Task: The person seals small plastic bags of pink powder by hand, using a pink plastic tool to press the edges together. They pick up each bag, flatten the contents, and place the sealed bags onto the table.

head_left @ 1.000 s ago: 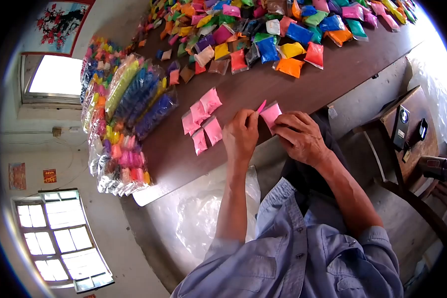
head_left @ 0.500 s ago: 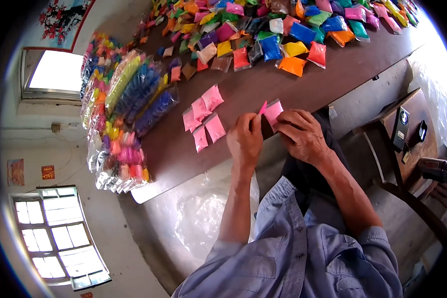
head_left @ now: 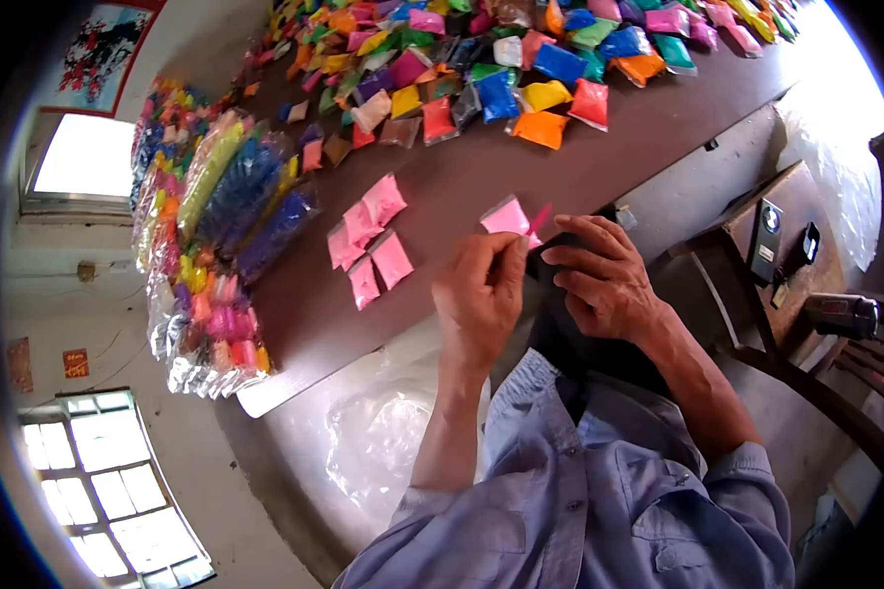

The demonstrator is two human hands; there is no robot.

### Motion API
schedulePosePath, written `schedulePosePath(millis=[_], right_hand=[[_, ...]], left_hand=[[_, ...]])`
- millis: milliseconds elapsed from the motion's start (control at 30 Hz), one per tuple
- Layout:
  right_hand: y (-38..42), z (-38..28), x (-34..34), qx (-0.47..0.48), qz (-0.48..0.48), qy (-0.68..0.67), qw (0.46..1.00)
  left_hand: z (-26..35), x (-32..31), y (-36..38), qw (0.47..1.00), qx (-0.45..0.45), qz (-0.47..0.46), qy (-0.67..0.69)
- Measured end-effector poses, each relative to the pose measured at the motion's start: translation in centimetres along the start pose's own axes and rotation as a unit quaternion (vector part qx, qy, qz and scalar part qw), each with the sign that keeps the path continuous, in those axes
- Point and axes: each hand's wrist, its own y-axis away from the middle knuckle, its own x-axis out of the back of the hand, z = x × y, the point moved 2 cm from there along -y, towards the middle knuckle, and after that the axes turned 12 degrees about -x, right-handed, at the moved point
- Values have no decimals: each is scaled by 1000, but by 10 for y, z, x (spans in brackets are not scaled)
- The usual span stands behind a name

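Note:
My left hand (head_left: 481, 285) has its thumb and fingers pinched on a thin pink pointed strip (head_left: 539, 219), which sticks up past the fingertips. Just beyond those fingertips, over the table edge, is a small clear packet of pink material (head_left: 505, 215), partly covered by the hand. My right hand (head_left: 604, 277) is beside it on the right, fingers curved and apart, holding nothing visible. Farther left on the brown table (head_left: 442, 187) lies a cluster of several similar pink packets (head_left: 391, 259).
Many packets in mixed colours (head_left: 540, 128) cover the far side of the table. Large clear bags of coloured packets (head_left: 228, 206) are stacked at its left end. At right stands a wooden stool (head_left: 801, 216) with a dark device (head_left: 765, 240) on it. Clear plastic sheeting (head_left: 378, 442) is below the table.
My right hand has let go of the pink packet and drawn back slightly. The packet is now beyond my left fingertips, with the pink strip to its right. The view has shifted.

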Motion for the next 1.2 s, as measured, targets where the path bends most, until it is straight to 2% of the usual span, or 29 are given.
schedulePosePath(millis=[67,367,433,467,567,600,633,800,900,1067,1133,1200], right_hand=[[7,2,13,-7,-16,13,1000],[35,12,64,-45,-24,118,992],[46,17,79,-56,-59,148,986],[52,19,85,-63,-94,171,979],[62,25,101,-78,-80,195,974],[64,27,107,-89,-73,198,973],[69,31,108,-95,-72,199,973],[81,43,101,-88,-60,213,971],[77,41,98,-94,-63,193,975],[83,41,98,-88,-75,203,972],[87,41,100,-82,-92,206,971],[87,40,102,-96,-108,216,966]], left_hand=[[12,-20,0,997,-67,-27,16],[42,-88,-1,986,-137,-77,48],[39,-99,-4,979,-164,-117,-14],[35,-105,-8,971,-166,-157,-73],[29,-119,-12,973,-161,-154,-64],[32,-121,-13,974,-186,-118,-43],[35,-122,-12,974,-188,-122,-40],[54,-119,-10,981,-117,-132,81],[65,-128,-4,974,-148,-134,105],[59,-138,0,971,-154,-168,67],[49,-142,-4,965,-182,-183,-36],[44,-144,-5,971,-171,-168,-19]])
